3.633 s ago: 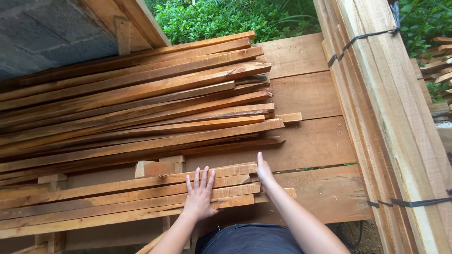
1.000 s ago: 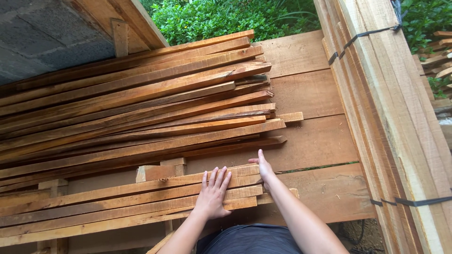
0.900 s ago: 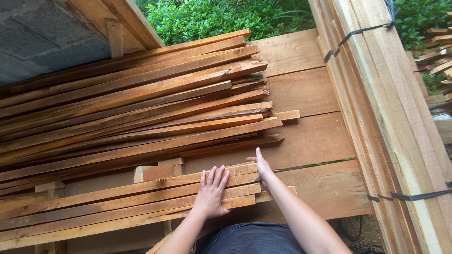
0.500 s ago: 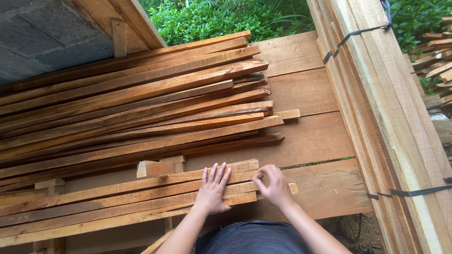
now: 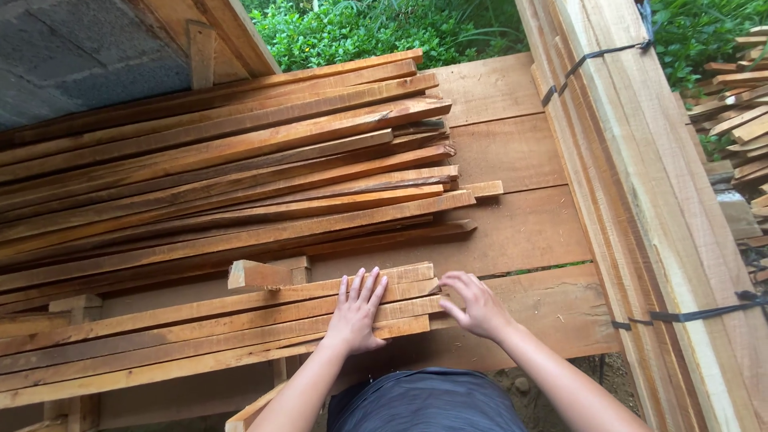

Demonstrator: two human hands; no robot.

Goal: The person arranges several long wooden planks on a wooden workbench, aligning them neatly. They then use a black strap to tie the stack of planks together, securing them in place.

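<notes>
The person leans over a low stack of long, thin, orange-brown sawn wooden slats point(image 5: 200, 336) lying side by side on a table of wide, pale brown planks point(image 5: 520, 232). The left hand point(image 5: 356, 314) lies flat on top of the slats near their right-hand ends, palm down, fingers straight and spread a little, gripping nothing. The right hand point(image 5: 474, 304) is just beside it at the slat ends, fingers curled and loosely bent, the fingertips touching the end of the upper slats; it is half open and I cannot tell whether it actually pinches anything.

Behind that stack, farther from the person, a much bigger heap of the same kind of reddish-brown wooden strips point(image 5: 240, 168) lies across the table, its ends ragged and uneven. A short, pale wooden block point(image 5: 260, 274) sits between the two piles. Along the right side runs a bundle of long, light-coloured boards point(image 5: 640, 200) held together by black straps point(image 5: 704, 312). Green leafy bushes point(image 5: 376, 28) show beyond the table's far edge, and a grey concrete-block wall point(image 5: 72, 64) fills the upper left corner.
</notes>
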